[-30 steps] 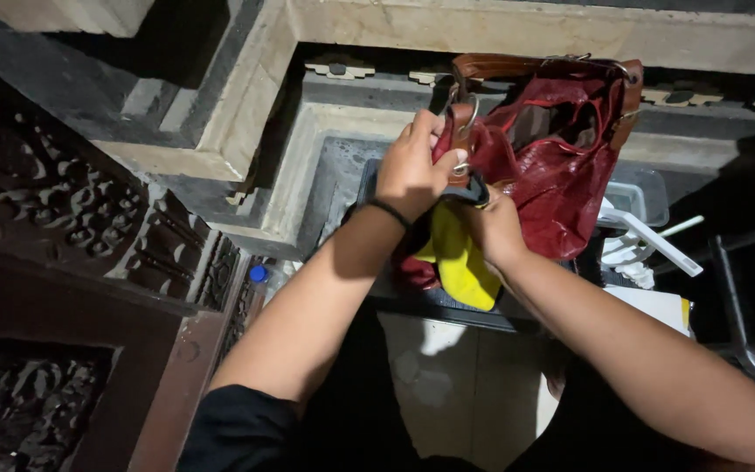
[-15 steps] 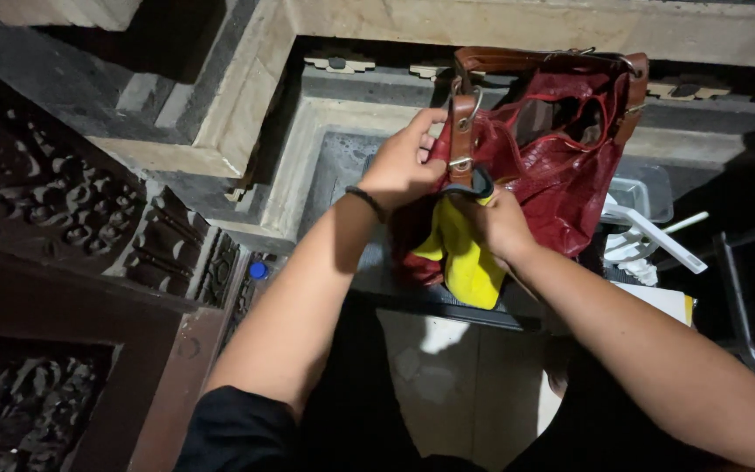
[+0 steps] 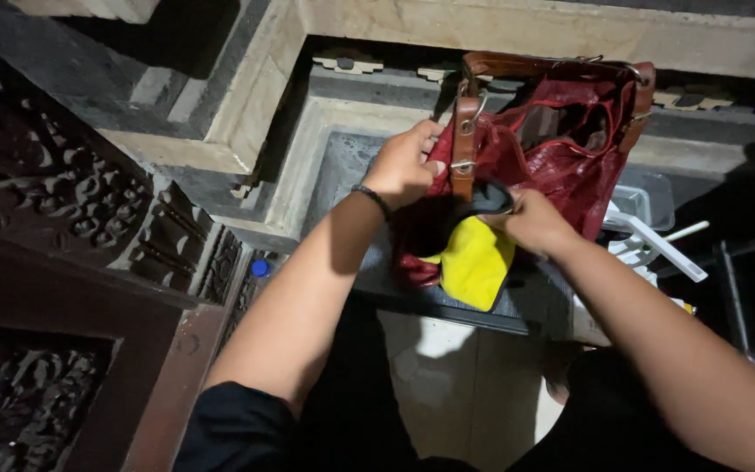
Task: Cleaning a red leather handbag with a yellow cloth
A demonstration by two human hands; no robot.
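Observation:
A dark red leather bag point(image 3: 561, 157) with brown straps hangs open against a stone wall ledge. My left hand point(image 3: 405, 163), a dark band on its wrist, grips the bag's left edge beside the brown buckled strap point(image 3: 463, 144). My right hand point(image 3: 530, 220) pinches the bag's dark front opening just above a yellow cloth point(image 3: 475, 260) that hangs out of the bag's lower front. The bag's inside is mostly in shadow.
A carved dark wooden panel point(image 3: 63, 227) fills the left side. Pale stone mouldings point(image 3: 246, 96) frame the recess behind the bag. White plastic items and a clear container point(image 3: 648, 232) sit at the right. A small blue cap point(image 3: 260, 268) lies low by the wood.
My left hand has slid from the bag's top strap down to its left edge. The right hand has shifted slightly right at the opening, and the yellow cloth hangs a little lower.

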